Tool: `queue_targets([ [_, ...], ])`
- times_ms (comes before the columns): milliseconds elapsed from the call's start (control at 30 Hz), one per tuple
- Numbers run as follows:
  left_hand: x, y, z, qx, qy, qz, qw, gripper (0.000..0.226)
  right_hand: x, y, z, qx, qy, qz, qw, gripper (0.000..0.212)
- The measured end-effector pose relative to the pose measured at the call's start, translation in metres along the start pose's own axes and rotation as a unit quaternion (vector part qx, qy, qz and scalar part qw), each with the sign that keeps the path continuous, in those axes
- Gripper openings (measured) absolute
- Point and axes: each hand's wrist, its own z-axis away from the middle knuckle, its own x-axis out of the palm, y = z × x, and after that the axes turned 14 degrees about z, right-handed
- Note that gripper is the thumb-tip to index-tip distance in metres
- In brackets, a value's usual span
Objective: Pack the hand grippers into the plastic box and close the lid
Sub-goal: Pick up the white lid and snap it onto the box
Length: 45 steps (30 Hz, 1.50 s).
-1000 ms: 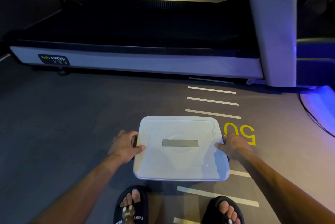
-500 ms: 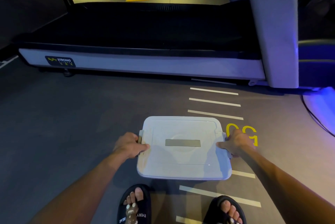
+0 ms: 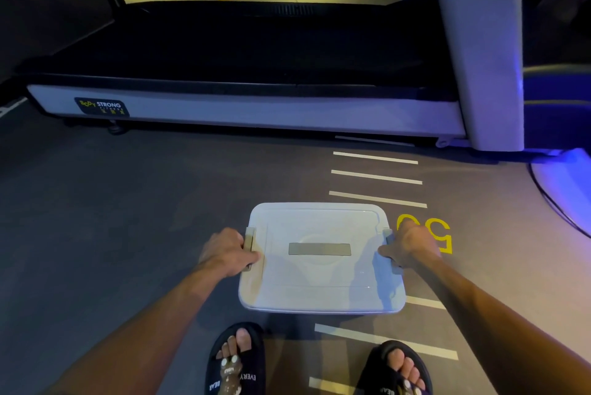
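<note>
— Grey gym floor (image 3: 128, 218), painted lines, a treadmill (image 3: 243, 106) across the back. Where is the plastic box (image 3: 319, 295)?

— On the floor, just ahead of the person's sandalled feet, with the lid (image 3: 319, 225) lying flat over it. The hand grippers are not visible; the lid hides whatever is inside, so I judge they are packed.

— What has changed in the last second?

— The side latches. A second ago the left latch (image 3: 248, 247) showed as a dark piece under the left hand (image 3: 224, 250); now it stands pale and upright against the lid's edge. The right latch (image 3: 388, 241) looks raised too, under the right hand (image 3: 412, 244). The box itself has barely shifted.

— And the fingers?

— Both sets are curled over their latches, thumbs lying on the lid's rim, pressing inward from either side.

— So the task is nearly over?

— I think so. Both latches look folded up, which suggests the lid is being locked. Whether each has clicked fully home I cannot tell from here.
</note>
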Motion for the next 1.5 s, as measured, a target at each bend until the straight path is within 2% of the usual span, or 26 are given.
queue_targets([
  [133, 0.006, -0.011, 0.003, 0.032, 0.007, 0.012, 0.999, 0.017, 0.002, 0.007, 0.006, -0.035, 0.007, 0.025, 0.999, 0.040],
  [233, 0.011, -0.026, 0.010, 0.116, 0.029, -0.024, 0.993, 0.028, 0.005, 0.016, 0.022, -0.136, 0.033, 0.090, 0.986, 0.056],
  [267, 0.012, -0.031, 0.015, 0.138, 0.016, -0.026, 0.990, 0.042, 0.003, 0.021, 0.029, -0.177, 0.023, 0.109, 0.978, 0.067],
  [367, 0.015, -0.039, 0.035, 0.152, -0.103, -0.032, 0.983, 0.108, -0.003, 0.037, 0.048, -0.264, -0.066, 0.175, 0.946, 0.111],
  [433, 0.014, -0.038, 0.044, 0.170, -0.136, -0.048, 0.975, 0.124, 0.002, 0.042, 0.056, -0.273, -0.086, 0.223, 0.932, 0.128],
  [533, 0.013, -0.033, 0.045, 0.179, -0.144, -0.049, 0.972, 0.127, 0.012, 0.043, 0.055, -0.274, -0.045, 0.240, 0.930, 0.125],
  [667, 0.012, -0.036, 0.025, 0.176, -0.144, -0.061, 0.972, 0.135, 0.013, 0.042, 0.049, -0.277, -0.035, 0.229, 0.932, 0.121],
  [800, 0.005, -0.028, -0.005, 0.200, -0.127, -0.046, 0.970, 0.130, 0.007, 0.028, 0.029, -0.275, -0.029, 0.194, 0.941, 0.119],
  [967, 0.000, 0.001, -0.049, 0.228, -0.073, -0.057, 0.969, 0.106, -0.014, 0.002, -0.018, -0.262, -0.014, 0.185, 0.947, 0.115],
  [1200, 0.000, 0.030, -0.113, 0.229, -0.045, -0.069, 0.970, 0.089, -0.036, -0.022, -0.084, -0.253, 0.022, 0.172, 0.952, 0.107],
  [1400, 0.002, 0.039, -0.128, 0.217, -0.026, -0.071, 0.973, 0.085, -0.039, -0.028, -0.103, -0.238, 0.024, 0.175, 0.955, 0.102],
  [1500, 0.002, 0.044, -0.119, 0.208, -0.018, -0.089, 0.974, 0.073, -0.040, -0.028, -0.100, -0.232, 0.028, 0.178, 0.956, 0.099],
])
